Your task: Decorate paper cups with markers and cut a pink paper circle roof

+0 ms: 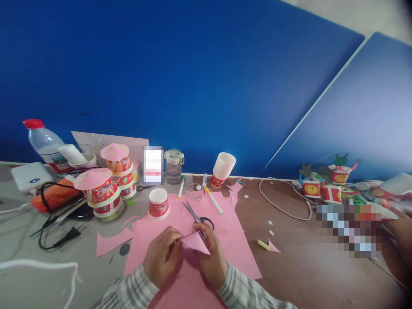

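My left hand (162, 259) and my right hand (210, 257) meet over a large pink paper sheet (231, 240) near the table's front. Both pinch a small pink paper cone (195, 241), which points to the right and down. The fingers of each hand are closed on its edges. Black-handled scissors (197, 214) lie on the sheet just beyond my right hand. An upturned red and white paper cup (159, 204) stands on the sheet's far left corner.
Pink-roofed cup towers (103, 189) stand at the left, with a water bottle (45, 143), a power bank (30, 176) and black cables (54, 231). A stack of paper cups (222, 168), a glass jar (174, 165), markers and pink scraps lie behind. More decorated cups (322, 186) and a white cable (283, 201) sit right.
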Demonstrator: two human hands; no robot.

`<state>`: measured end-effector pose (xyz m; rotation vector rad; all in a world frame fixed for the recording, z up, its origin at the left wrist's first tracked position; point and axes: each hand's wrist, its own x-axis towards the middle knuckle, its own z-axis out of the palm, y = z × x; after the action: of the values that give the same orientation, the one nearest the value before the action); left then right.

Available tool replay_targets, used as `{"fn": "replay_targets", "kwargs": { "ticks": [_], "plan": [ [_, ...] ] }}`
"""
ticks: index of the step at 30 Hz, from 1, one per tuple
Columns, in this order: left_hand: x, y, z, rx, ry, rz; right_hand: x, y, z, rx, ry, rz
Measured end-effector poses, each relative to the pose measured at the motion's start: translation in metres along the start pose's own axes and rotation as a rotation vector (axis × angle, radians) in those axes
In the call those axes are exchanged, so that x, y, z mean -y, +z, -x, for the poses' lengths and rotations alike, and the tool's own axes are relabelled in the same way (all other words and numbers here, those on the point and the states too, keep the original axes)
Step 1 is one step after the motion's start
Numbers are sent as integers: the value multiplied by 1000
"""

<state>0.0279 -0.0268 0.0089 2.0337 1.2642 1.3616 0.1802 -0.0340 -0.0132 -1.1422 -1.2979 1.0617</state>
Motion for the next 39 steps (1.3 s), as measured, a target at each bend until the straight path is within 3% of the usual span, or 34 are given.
{"fn": "replay_targets", "kwargs": {
  "ticks": [2,6,12,18,21,26,33,35,39],
  "plan": [
    [4,-5,1,-21,143,-48,1,-2,3,14,-104,94],
    [8,-11,2,-39,382,-153,2,-6,5,74,-177,146],
    [11,-11,2,-30,486,-220,4,-6,9,88,-309,288],
    [12,-9,-1,-33,262,-218,1,-4,7,-18,-373,341],
    [8,-7,-2,-12,171,-205,0,-6,6,-23,-312,346],
    [9,-5,-2,90,132,-181,-10,-8,5,-52,-237,320],
    [13,-5,-2,90,80,-72,-23,-9,-3,-326,30,326],
    [12,-5,-2,73,-6,-6,-17,-11,-7,-290,111,270],
    [10,-5,-5,1,-164,112,3,-13,-9,29,193,160]
  ]
}}
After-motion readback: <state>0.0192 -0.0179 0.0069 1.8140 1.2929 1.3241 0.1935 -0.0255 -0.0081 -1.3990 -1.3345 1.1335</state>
